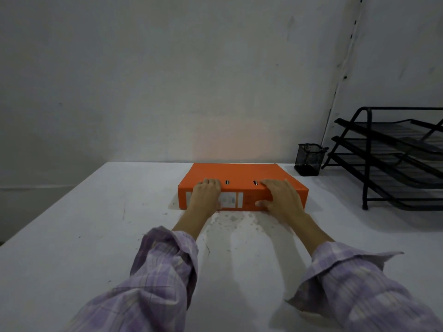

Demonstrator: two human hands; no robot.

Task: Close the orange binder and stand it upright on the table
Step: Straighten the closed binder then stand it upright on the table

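Nearest to the viewer, two forearms in rolled lilac checked sleeves [165,267] reach forward over a white table [72,236], toward an orange binder [239,174] that serves as the landmark here. A patch of worn, flaking paint [236,220] marks the tabletop just in front of the binder, between the two wrists.

The binder is closed and lies flat on its broad side, with its spine facing the viewer. A white label [231,200] sits on the spine, between the hands. The left hand [207,194] is draped over the binder's near top edge, fingers curled onto the cover and palm against the spine. The right hand [281,198] rests the same way farther along the spine, fingers spread flat on the cover and thumb pressed to the spine. Neither hand is closed around anything. Two small metal slots [227,182] show on the cover between the fingertips.

Beyond the binder's far right corner stands a small black mesh pen cup [310,160]. Farther right of it sits a black tiered wire paper tray [393,159]. Behind the binder rises a plain grey wall [167,80].
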